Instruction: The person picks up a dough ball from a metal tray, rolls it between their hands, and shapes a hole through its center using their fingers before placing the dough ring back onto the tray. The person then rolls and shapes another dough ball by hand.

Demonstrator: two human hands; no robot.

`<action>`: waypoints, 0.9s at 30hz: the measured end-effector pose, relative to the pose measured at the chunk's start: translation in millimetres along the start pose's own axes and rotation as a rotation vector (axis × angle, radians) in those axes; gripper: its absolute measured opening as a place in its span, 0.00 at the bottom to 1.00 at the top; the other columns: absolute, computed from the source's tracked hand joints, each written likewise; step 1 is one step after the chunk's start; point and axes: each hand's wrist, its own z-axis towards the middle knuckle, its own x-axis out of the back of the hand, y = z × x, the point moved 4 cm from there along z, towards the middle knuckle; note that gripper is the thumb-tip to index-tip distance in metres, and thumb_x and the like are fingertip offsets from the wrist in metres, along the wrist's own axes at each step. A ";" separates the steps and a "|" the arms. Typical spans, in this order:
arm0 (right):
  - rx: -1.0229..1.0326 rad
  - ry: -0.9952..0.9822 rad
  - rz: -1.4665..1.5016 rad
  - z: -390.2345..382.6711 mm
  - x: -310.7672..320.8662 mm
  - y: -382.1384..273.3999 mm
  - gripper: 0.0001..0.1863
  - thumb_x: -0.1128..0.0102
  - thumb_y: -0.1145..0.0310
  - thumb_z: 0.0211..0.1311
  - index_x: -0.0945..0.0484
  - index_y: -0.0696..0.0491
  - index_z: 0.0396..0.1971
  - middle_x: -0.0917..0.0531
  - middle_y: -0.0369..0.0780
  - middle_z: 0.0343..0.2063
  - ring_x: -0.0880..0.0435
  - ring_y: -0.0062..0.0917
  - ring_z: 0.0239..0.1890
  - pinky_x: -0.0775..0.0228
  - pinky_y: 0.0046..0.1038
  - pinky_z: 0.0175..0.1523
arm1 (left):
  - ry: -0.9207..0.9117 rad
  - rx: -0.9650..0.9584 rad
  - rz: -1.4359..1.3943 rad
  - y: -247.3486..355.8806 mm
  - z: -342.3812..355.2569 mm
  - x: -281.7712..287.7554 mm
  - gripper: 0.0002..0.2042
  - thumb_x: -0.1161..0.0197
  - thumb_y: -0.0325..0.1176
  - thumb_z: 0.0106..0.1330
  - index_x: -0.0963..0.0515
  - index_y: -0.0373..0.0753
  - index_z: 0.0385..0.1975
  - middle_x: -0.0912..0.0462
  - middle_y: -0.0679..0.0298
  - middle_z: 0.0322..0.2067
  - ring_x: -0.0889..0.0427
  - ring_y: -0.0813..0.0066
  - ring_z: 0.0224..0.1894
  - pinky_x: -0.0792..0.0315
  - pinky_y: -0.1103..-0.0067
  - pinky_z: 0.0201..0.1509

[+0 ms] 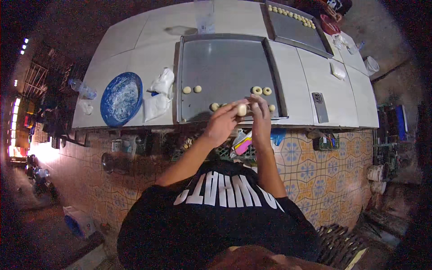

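Above the near edge of a large grey metal tray [225, 63], a small pale dough piece [242, 110] sits between my two hands. My left hand [222, 126] has its fingers closed against one side of it. The fingers of my right hand [261, 120] are bent in from the other side, partly hiding the contact. Two dough rings, one of them this dough ring [267, 91], lie on the tray just beyond my right hand. Two dough balls [197, 89] rest farther left. Other dough pieces [214, 107] near the front edge are partly covered by my hands.
Left of the tray are a white plastic bag [157, 101], a blue basin [107, 108] dusted with white powder, and a clear bottle [83, 89]. A phone [320, 108] lies to the right. Another tray [294, 33] with rows of dough balls is at the far right, near another person's hand [332, 14].
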 end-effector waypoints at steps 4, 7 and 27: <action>0.119 -0.098 -0.037 -13.1 -0.8 -13.0 0.19 0.43 0.69 0.76 0.24 0.58 0.62 0.18 0.41 0.58 0.21 0.26 0.59 0.33 0.33 0.67 | -0.449 0.054 -0.642 9.2 9.4 16.7 0.19 0.52 0.40 0.84 0.22 0.31 0.58 0.16 0.54 0.48 0.17 0.64 0.54 0.23 0.71 0.59; 0.111 -0.077 -0.054 -15.0 2.0 -12.2 0.24 0.41 0.67 0.75 0.28 0.58 0.66 0.20 0.44 0.60 0.23 0.31 0.64 0.33 0.35 0.69 | -0.436 0.085 -0.710 8.6 18.3 17.6 0.20 0.49 0.41 0.82 0.25 0.31 0.62 0.18 0.51 0.59 0.19 0.60 0.61 0.26 0.69 0.68; 0.508 -0.204 -0.201 -5.0 -50.5 -58.9 0.48 0.62 0.34 0.79 0.48 0.62 0.80 0.52 0.55 0.82 0.59 0.48 0.85 0.67 0.44 0.84 | -0.227 -0.746 0.375 45.5 -23.8 -89.2 0.43 0.56 0.61 0.78 0.50 0.32 0.81 0.52 0.50 0.82 0.55 0.58 0.85 0.64 0.64 0.86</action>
